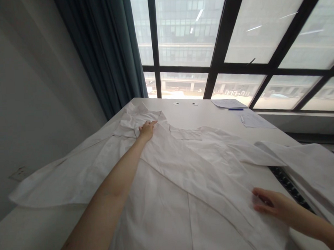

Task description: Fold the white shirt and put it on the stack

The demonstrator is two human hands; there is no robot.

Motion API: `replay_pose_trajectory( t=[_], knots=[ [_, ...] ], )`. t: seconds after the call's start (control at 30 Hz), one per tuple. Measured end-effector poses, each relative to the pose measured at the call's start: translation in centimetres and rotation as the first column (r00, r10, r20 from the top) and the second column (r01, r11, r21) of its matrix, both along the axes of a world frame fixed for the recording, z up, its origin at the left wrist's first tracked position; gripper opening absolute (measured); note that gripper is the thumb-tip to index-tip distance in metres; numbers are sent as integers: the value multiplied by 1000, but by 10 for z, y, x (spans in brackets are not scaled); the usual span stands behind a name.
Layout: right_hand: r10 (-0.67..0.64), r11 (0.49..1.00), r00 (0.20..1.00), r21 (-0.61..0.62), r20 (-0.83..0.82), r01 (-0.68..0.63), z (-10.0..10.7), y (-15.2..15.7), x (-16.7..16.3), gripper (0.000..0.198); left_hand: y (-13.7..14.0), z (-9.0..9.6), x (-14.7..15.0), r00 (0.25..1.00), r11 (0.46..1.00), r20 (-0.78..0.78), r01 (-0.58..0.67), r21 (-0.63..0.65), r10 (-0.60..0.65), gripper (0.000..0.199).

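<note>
We have a white garment point(164, 198) spread across the white table point(186, 116), reaching from nine o'clock round through six to four in our view, with long seams and soft wrinkles. Our left hand point(147, 130) lies on its bunched far end, just off centre toward nine o'clock, fingers partly spread; we cannot tell whether they pinch the fabric. Our right hand point(263, 202), blurred, is by the garment's edge at four o'clock, open, its thumb and forefinger apart; we cannot make out whether it touches the cloth.

Between three and four o'clock we see more white cloth point(315, 162), partly over a black strip point(290, 184); we cannot tell whether it joins the garment. Toward two o'clock, near the table's far edge, lies a paper sheet point(229, 103) with a blue pen point(235, 109) just beside it, and at three o'clock a second sheet point(257, 120). A dark blue curtain point(116, 49) hangs at eleven o'clock, beside black-framed windows point(217, 38) from twelve to two.
</note>
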State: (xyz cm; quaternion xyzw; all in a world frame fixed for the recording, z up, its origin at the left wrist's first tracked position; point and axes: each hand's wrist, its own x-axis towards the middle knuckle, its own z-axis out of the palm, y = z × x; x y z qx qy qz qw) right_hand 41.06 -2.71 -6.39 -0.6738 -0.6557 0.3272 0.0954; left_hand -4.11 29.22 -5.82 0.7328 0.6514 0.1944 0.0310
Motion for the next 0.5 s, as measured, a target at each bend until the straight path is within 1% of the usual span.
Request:
replay_pose_trajectory(
  t=[0.13, 0.23, 0.3, 0.37, 0.43, 0.5],
  knots=[
    [-39, 999, 994, 1, -101, 39, 10, -2, -9, 47, 2, 1, 2, 983, 989, -114, 149, 17, -146, 42],
    [-35, 999, 985, -37, -172, 29, 23, -6, -10, 52, 5, 2, 4, 954, 969, -176, 248, -1, -244, 35],
    [-70, 997, 973, -59, -218, 58, 29, -12, -5, 58, 6, 2, 4, 945, 965, -200, 263, 2, -258, 32],
    [-148, 989, 959, -60, -241, 137, 27, -19, 4, 63, 5, 1, 4, 947, 968, -215, 249, 17, -240, 31],
    [-213, 977, 946, -66, -245, 203, 18, -26, 13, 67, 2, 1, 5, 950, 973, -228, 226, 37, -212, 30],
    [-226, 974, 943, -71, -243, 215, 5, -30, 18, 67, -3, 1, 7, 954, 978, -241, 200, 63, -180, 30]
  ],
)
